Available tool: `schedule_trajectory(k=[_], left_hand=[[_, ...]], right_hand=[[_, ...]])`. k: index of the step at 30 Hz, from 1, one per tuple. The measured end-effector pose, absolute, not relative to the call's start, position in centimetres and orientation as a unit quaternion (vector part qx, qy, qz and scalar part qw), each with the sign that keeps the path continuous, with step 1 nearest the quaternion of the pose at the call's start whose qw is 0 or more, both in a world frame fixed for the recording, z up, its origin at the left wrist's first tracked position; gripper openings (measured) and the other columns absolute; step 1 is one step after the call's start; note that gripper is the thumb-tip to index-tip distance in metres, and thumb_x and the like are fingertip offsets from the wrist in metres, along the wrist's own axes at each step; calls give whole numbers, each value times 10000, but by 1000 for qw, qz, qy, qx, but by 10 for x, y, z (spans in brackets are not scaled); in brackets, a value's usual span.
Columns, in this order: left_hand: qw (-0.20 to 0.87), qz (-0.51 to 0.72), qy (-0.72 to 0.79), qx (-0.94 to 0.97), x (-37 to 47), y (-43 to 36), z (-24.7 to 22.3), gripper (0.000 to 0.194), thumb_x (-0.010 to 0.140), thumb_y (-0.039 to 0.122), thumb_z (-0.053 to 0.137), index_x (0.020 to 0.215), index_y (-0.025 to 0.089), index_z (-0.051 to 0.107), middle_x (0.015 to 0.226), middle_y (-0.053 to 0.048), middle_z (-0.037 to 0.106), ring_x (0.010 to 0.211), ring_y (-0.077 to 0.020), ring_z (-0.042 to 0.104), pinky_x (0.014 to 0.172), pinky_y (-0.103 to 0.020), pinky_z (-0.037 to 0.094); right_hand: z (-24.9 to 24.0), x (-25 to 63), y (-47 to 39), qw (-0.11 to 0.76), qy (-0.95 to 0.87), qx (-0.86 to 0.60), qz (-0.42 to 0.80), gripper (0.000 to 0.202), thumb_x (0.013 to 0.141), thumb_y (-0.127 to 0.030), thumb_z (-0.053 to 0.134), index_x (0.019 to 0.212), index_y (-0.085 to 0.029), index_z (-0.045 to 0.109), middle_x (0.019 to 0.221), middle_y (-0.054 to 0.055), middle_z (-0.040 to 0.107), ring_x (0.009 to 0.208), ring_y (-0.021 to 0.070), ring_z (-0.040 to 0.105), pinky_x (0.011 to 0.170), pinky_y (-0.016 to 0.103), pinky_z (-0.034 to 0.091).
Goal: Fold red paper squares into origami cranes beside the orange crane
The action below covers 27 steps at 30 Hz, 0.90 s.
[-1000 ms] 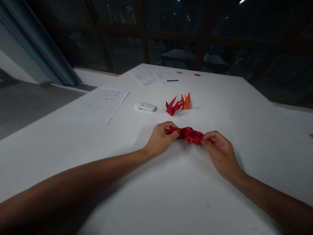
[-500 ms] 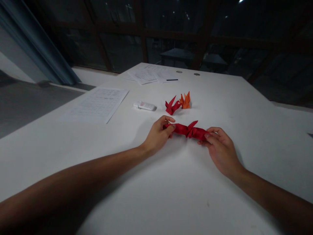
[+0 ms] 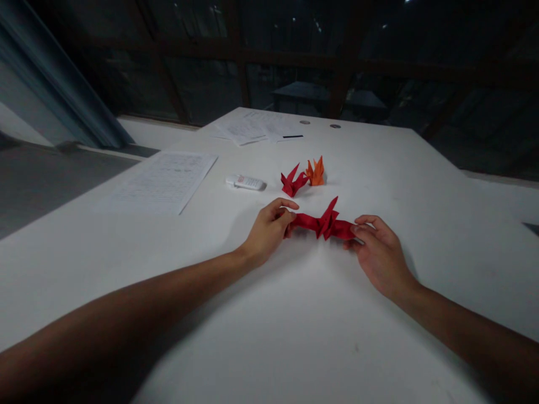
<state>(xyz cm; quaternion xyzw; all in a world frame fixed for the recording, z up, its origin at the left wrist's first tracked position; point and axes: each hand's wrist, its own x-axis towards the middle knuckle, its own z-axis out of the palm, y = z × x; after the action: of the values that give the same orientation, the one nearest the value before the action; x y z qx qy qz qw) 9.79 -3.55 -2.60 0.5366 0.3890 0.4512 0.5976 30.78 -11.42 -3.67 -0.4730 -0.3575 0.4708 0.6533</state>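
Observation:
A red origami crane [image 3: 327, 220] is stretched between my two hands, just above the white table [image 3: 269, 325]. My left hand [image 3: 269, 227] pinches the tip of its left wing between thumb and fingers. On the other side, my right hand [image 3: 379, 249] grips the right wing's tip the same way. A pointed red flap stands up from the crane's middle, with smaller folded points below it. Just beyond my hands, a second red origami crane [image 3: 292, 182] stands on the table beside an orange origami crane [image 3: 315, 173].
A white bottle-shaped item [image 3: 245, 182] with small print lies left of the standing cranes. Printed sheets [image 3: 168, 177] cover the table's left side, and more papers [image 3: 248, 126] with a black pen [image 3: 293, 136] lie farther back. Two round discs sit near the far edge.
The middle flap of the held crane now stands taller and steeper, and the body shows more from the front. Both hands keep their hold on the wings. The view has shifted slightly.

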Motion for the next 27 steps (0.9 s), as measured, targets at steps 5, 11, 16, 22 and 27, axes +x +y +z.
schedule_trajectory(k=[5,11,16,22,27], left_hand=[[613,445,387,526,97,-34,-25,128,786,184,613,914,183,610,552,61,553,456,-76,461,458,-215,303],[622,438,392,517,97,-34,-22,120,777,179,624,894,176,598,541,55,545,463,-82,464,465,-226,305],[631,436,393,507,97,-33,-21,145,773,180,640,906,182,583,572,51,562,480,-81,477,482,-222,317],[629,417,382,533,95,-32,-22,178,776,174,660,929,181,570,575,53,576,465,-77,471,492,-229,334],[629,426,383,525,94,-30,-23,219,803,235,678,971,182,548,622,33,589,523,-107,549,519,-239,390]], right_hand=[[-36,309,-113,639,-372,-480,473,183,784,-210,737,897,-252,599,691,-46,654,577,134,593,542,285,458],[-37,312,-112,631,-370,-486,478,179,767,-210,748,883,-254,619,628,-60,614,537,127,557,525,282,441],[-35,312,-110,653,-337,-477,481,194,721,-203,760,849,-247,621,612,-59,585,565,128,545,535,277,451],[-35,313,-108,651,-333,-478,486,209,717,-219,769,862,-247,621,634,-52,587,583,132,550,542,277,457],[-37,314,-107,645,-334,-473,499,220,730,-225,781,876,-243,618,647,-47,612,591,131,560,561,278,474]])
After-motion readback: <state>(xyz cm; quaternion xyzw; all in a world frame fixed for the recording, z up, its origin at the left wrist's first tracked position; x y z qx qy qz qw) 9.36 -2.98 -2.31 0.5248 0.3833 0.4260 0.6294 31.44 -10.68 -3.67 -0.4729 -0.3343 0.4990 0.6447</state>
